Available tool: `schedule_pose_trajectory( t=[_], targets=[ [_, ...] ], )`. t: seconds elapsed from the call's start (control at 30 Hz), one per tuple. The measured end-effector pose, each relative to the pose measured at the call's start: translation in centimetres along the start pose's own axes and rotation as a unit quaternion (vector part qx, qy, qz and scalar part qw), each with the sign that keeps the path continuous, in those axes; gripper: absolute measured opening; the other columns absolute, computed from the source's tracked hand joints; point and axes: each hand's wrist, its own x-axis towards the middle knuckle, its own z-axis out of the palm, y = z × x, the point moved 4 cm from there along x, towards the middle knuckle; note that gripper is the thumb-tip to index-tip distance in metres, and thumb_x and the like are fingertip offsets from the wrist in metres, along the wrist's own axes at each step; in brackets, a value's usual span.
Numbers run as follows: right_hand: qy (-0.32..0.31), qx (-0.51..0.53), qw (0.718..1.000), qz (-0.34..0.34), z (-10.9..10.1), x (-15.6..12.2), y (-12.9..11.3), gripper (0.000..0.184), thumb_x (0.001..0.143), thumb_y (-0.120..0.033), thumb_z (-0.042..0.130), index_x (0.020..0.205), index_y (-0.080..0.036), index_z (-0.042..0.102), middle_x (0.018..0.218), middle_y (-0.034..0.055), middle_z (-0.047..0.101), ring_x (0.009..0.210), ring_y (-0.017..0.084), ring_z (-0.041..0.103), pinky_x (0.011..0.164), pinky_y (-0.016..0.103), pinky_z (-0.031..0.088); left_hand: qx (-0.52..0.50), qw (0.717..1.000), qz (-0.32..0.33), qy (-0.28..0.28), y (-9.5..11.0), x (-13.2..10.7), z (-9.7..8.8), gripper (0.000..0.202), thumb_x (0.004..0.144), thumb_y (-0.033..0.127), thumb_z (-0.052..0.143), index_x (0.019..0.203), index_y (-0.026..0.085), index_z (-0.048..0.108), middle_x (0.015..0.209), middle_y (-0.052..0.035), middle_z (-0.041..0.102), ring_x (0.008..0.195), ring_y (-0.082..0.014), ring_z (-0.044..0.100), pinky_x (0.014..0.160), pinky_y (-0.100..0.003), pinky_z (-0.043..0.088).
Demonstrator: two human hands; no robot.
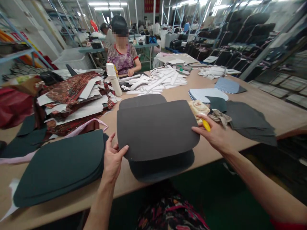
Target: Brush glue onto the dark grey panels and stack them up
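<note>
The person at the near edge of the table [263, 105] held a flat grey panel [155, 129] up between both hands, just over the table's edge. The left hand [112, 159] was closed on the panel's lower left corner, thumb on top and fingers tucked underneath. The right hand [214, 135] pinched the panel's right edge with its fingertips and at the same time kept a yellow-handled tool [205, 124] clasped against the palm. A pale block [199, 108] showed just beyond the handle, though I could not tell whether it was joined to it.

A second dark panel [163, 169] lay under the held one and jutted past the table's edge, and a third [141, 101] showed behind its top rim. To the left sat a stack of dark green panels [59, 166], close beside the left wrist. Near the right hand lay a crumpled rag [219, 116] and some loose dark pieces [249, 123].

Farther back were a heap of patterned fabric [72, 92], a white bottle [115, 81] standing upright, scattered white strips [155, 81] and lined blue sheets [206, 94]. A co-worker [123, 54] sat at the far side of the table.
</note>
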Motion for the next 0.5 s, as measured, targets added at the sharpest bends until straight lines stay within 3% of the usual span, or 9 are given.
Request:
schedule_pose_trajectory(
  t=[0.13,0.3,0.5],
  targets=[
    [0.026,-0.082,0.996,-0.034,0.7,-0.9,2.1,0.061,0.061,-0.048,0.073,0.112,-0.019,0.057,0.078,0.0018,0.057,0.070,0.017,0.056,0.065,0.031,0.048,0.055,0.998,-0.011,0.025,-2.2,-1.9,-1.2,0.096,0.055,0.025,0.079,0.136,0.020,0.027,0.090,-0.0020,0.065,0.083,-0.0164,0.064,0.081,-0.030,0.051],
    [-0.041,-0.138,0.987,-0.073,1.5,-2.2,4.9,0.053,0.071,-0.049,0.065,0.113,-0.018,0.055,0.075,0.0017,0.056,0.064,0.016,0.054,0.062,0.030,0.045,0.145,0.987,-0.006,0.065,-5.0,-3.5,-2.5,0.098,0.057,0.027,0.075,0.139,0.020,0.020,0.083,0.0011,0.061,0.082,-0.0175,0.064,0.088,-0.038,0.048],
    [-0.101,-0.136,0.983,-0.064,1.0,-3.1,7.1,0.046,0.075,-0.044,0.061,0.113,-0.019,0.053,0.069,-0.0008,0.053,0.058,0.015,0.050,0.056,0.027,0.041,0.175,0.981,-0.027,0.081,-6.7,-4.4,-2.8,0.105,0.054,0.026,0.075,0.141,0.017,0.016,0.085,-0.0011,0.061,0.085,-0.0196,0.064,0.093,-0.041,0.046]
  ],
)
